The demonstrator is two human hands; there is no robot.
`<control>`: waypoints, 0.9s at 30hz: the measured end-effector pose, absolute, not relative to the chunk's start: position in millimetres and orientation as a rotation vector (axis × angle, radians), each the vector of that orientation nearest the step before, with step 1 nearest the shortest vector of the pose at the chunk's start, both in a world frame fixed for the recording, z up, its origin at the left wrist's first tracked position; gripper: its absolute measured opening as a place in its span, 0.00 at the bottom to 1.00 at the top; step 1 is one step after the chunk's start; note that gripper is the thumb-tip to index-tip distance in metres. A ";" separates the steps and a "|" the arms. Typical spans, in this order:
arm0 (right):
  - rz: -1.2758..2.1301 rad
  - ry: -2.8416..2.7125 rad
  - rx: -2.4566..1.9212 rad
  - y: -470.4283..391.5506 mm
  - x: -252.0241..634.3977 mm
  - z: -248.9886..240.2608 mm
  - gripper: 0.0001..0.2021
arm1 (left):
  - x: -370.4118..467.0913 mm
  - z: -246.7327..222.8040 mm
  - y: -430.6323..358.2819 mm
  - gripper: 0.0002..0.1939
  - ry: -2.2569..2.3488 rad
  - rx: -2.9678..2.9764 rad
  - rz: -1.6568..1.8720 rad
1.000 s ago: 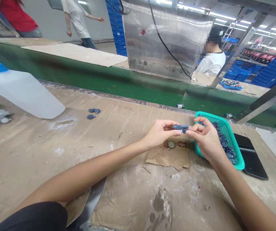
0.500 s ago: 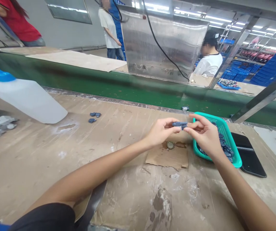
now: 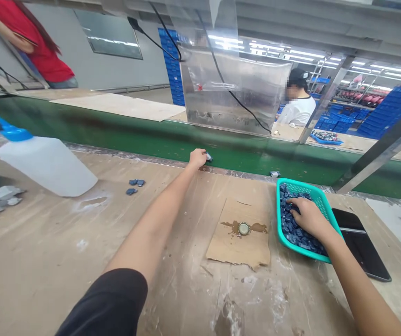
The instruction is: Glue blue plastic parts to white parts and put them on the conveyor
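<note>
My hands had moved apart: the left [image 3: 197, 159] had swung out to the green belt [image 3: 144, 145], the right [image 3: 304, 214] down into the basket [image 3: 279, 224]. My left fingers were drawn together on one end of a grey-blue part [image 3: 209, 157] at the belt's near side. My right fingers were half curled, thumb apart, touching the blue pieces [image 3: 289, 227]; whether they pinched one, I couldn't tell.

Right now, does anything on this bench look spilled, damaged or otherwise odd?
Yes. Wet-looking brown stains spread either side of the bottle cap on the cardboard piece, suggesting a spill. That piece's near edge is ragged, as if torn. Nearer the camera, the bench covering has a dark, scuffed patch.
</note>
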State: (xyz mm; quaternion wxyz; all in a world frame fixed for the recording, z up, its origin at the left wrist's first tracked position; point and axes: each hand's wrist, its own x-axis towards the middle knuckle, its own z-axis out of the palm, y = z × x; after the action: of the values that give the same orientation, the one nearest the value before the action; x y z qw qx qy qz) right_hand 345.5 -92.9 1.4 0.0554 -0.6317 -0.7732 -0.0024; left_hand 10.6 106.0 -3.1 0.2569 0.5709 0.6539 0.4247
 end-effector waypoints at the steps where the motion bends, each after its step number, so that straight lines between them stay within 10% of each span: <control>1: -0.023 -2.345 -1.907 -93.1 345.4 0.7 0.14 | 6.8 -5.8 106.9 0.13 1.816 1.596 1.136; 27: 0.080 -2.359 -1.754 -92.5 358.0 4.9 0.10 | -42.0 -45.6 62.1 0.26 1.909 2.264 0.875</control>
State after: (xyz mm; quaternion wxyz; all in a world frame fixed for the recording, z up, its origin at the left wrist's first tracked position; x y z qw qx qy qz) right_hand 358.0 -92.5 4.9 0.1004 -0.5933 -0.7982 0.0270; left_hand -42.0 62.1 -45.6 0.0267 0.7329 0.6181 0.2831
